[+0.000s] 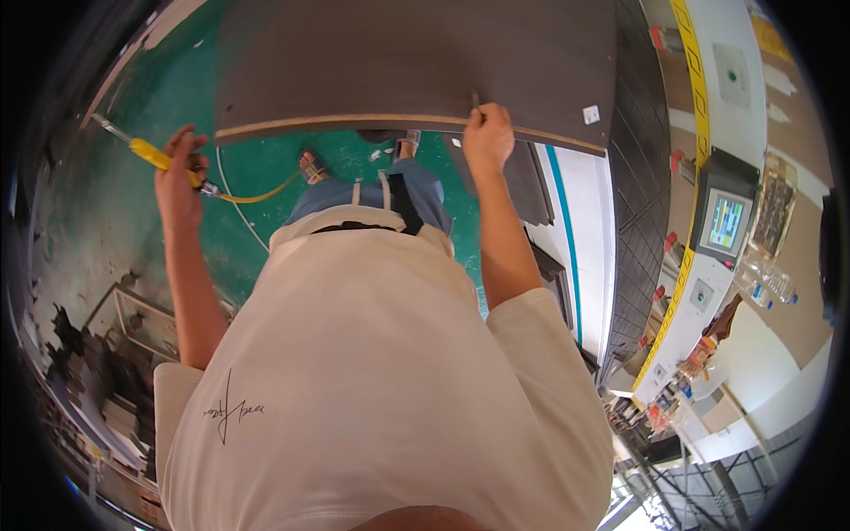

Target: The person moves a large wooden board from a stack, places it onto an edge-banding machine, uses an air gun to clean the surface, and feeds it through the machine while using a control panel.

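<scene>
My left hand (180, 169) is closed around the yellow handle of an air blow gun (151, 154), whose metal nozzle points up and to the left. A yellow air hose (259, 197) runs from its metal fitting towards my feet. A large dark brown panel (398, 60) lies before me, its near edge showing a light, raw board strip. Over that edge, right of the middle, is my right hand (490, 136), with its fingers closed on a small, thin, dark object (475, 99) that I cannot identify. A small white label (591, 115) sits near the panel's right corner.
To the right stand a dark roller or belt surface (641, 166) and a machine with a yellow-edged frame and a control screen (725, 221). Plastic bottles (770, 275) lie beyond it. More dark panels (531, 186) are below on the right. A metal frame (143, 318) stands at lower left.
</scene>
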